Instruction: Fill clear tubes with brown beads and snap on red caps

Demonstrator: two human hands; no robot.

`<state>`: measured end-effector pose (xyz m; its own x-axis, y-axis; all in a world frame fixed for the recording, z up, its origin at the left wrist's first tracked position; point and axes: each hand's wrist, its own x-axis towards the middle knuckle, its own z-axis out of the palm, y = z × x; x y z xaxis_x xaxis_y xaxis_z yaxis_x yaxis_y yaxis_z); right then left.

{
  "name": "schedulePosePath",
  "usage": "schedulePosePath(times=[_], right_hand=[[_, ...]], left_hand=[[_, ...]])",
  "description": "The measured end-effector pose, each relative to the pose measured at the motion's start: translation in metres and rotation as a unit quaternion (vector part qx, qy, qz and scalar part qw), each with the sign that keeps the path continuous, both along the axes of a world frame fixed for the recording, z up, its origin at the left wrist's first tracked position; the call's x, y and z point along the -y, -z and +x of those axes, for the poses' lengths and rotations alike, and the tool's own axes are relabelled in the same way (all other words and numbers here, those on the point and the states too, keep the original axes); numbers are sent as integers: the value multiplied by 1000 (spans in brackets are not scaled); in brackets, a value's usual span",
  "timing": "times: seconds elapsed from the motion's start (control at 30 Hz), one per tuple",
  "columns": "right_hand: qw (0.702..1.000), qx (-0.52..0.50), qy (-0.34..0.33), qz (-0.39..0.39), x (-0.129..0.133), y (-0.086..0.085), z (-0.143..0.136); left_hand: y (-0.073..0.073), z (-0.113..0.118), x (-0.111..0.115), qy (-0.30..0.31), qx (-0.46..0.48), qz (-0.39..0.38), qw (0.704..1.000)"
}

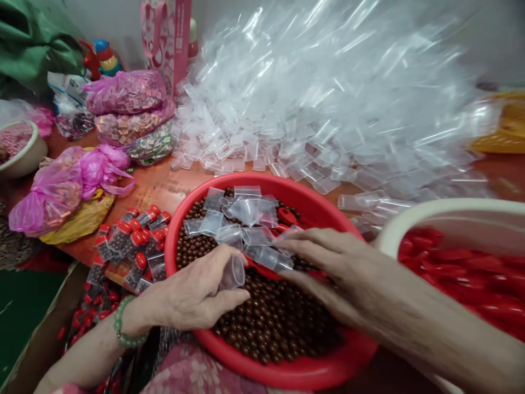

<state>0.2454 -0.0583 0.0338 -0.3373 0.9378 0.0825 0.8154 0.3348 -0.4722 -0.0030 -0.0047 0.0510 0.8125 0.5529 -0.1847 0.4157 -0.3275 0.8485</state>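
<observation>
Right hand (340, 262), blurred so its grip cannot be told, reaches over clear tubes (250, 210) in the red basin (287, 375); the left hand (184, 295) holds one uncapped tube (234, 272) above brown beads (262, 323). Some filled, red-capped tubes (123, 235) lie beside the basin, but the large heap (311, 98) behind suggests far more unfilled.

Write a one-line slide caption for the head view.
Left hand holds a clear container above brown balls in a red basin; blurred right hand beside more containers.

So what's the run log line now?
left hand: holds clear tube | right hand: blurred, over red basin | basin contents: brown balls, more tubes
</observation>
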Motion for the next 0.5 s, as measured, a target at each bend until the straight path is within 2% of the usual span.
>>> schedulePosePath(times=[0.03, 0.13, 0.27, 0.37, 0.5], right_hand=[[998, -66, 0, -25, 3, -5, -12], [986, -161, -2, -46, 9, -13, -40], [969, -233, -15, -79, 13, -11, -49], [976, -175, -55, -118, 20, -8, -45], [986, -3, -121, -117, 36, 3, -41]], left_hand=[[5, 1, 3, -1, 14, -4, 1000], [21, 3, 10, -16, 45, 4, 999], [34, 6, 16, 8, 34, 9, 999], [39, 11, 19, 54, 35, 5, 998], [42, 19, 24, 82, 50, 11, 995]])
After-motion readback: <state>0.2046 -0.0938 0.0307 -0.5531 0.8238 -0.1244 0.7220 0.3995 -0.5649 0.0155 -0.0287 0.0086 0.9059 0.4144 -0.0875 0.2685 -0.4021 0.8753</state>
